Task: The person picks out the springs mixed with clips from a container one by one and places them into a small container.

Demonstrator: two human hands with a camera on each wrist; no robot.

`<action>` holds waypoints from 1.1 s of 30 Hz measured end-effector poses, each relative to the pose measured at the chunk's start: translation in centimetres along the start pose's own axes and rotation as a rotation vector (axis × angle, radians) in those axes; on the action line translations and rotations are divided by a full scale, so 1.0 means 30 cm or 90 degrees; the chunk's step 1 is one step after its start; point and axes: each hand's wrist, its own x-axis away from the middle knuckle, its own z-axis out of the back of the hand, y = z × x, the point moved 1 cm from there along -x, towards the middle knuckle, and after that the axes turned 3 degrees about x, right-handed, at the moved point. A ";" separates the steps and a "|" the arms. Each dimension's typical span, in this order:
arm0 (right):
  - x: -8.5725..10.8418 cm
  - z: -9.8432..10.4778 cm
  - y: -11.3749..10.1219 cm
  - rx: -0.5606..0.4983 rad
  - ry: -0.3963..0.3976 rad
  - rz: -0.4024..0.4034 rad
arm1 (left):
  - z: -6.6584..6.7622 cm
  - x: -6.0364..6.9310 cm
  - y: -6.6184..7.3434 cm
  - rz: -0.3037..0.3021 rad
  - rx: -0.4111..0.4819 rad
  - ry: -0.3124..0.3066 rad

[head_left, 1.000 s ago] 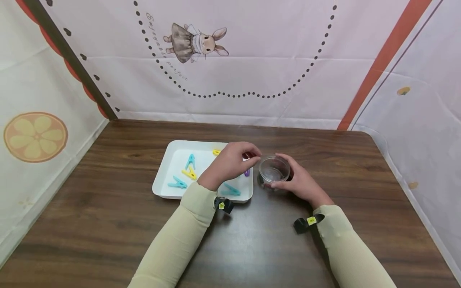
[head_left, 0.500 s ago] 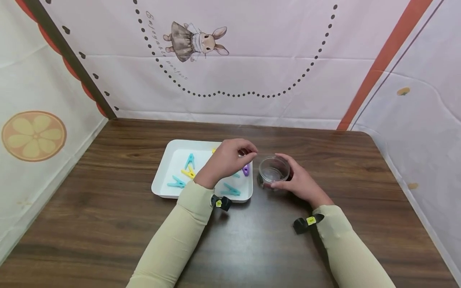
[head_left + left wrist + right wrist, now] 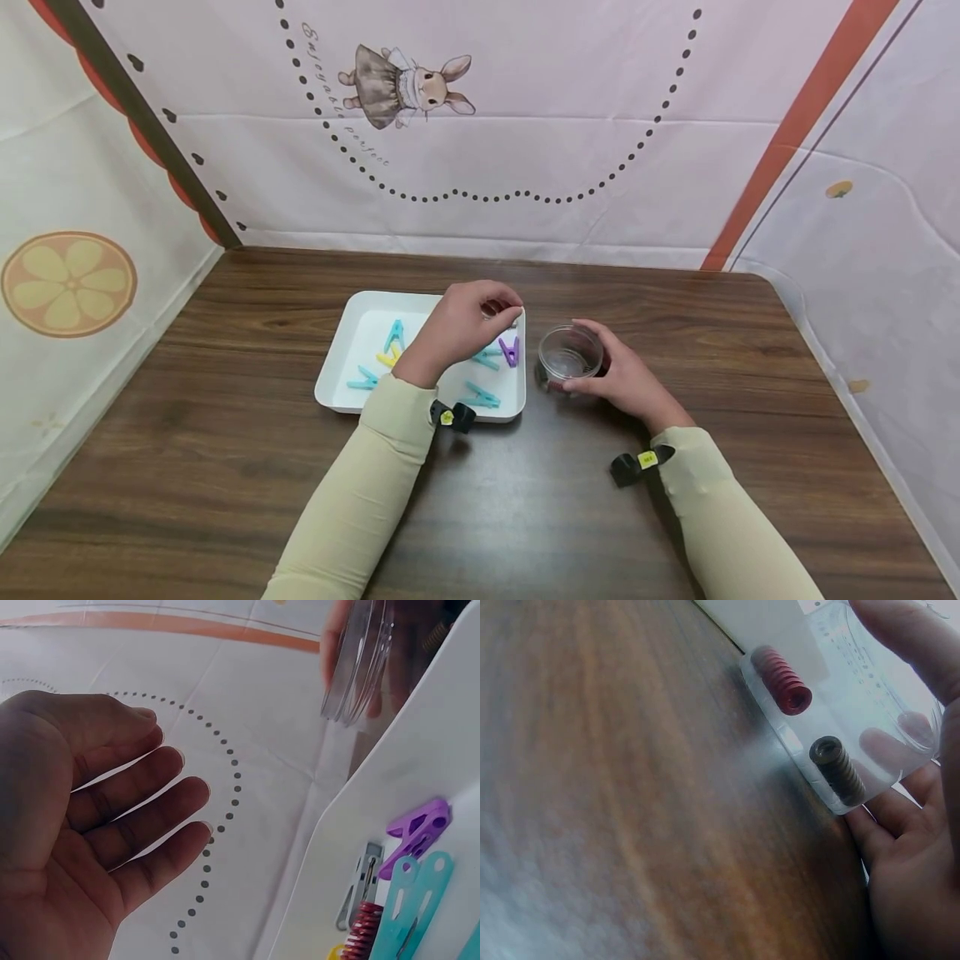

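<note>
Over the right part of the white tray (image 3: 335,367) hangs my left hand (image 3: 459,325), thumb near the index fingertip. In the left wrist view the left hand (image 3: 112,802) has loosely bent fingers and holds nothing. Below it in the tray lie a purple clip (image 3: 420,829), a teal clip (image 3: 411,904), a grey clip (image 3: 364,881) and a red spring (image 3: 363,931). My right hand (image 3: 630,379) grips the clear round container (image 3: 571,353) from its right side. A red spring (image 3: 781,680) and a dark spring (image 3: 837,770) lie inside the container, seen in the right wrist view.
More teal clips (image 3: 394,334) and a yellow clip (image 3: 389,357) lie in the tray's left half. The container stands on the brown wooden table (image 3: 525,517), just right of the tray. A printed cloth (image 3: 540,150) hangs behind the table.
My left hand has moved left and slightly back, away from the container and over the tray, uncovering the purple clip and a teal one. The right hand and container have stayed put.
</note>
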 end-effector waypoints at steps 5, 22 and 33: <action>0.001 0.000 0.006 0.007 0.002 0.005 | 0.015 0.002 -0.010 0.017 0.006 0.010; 0.006 -0.001 0.000 0.035 -0.002 -0.008 | 0.050 0.005 -0.049 0.069 -0.043 0.004; 0.001 0.004 -0.001 0.021 -0.001 0.002 | 0.058 -0.002 -0.076 0.081 -0.077 0.005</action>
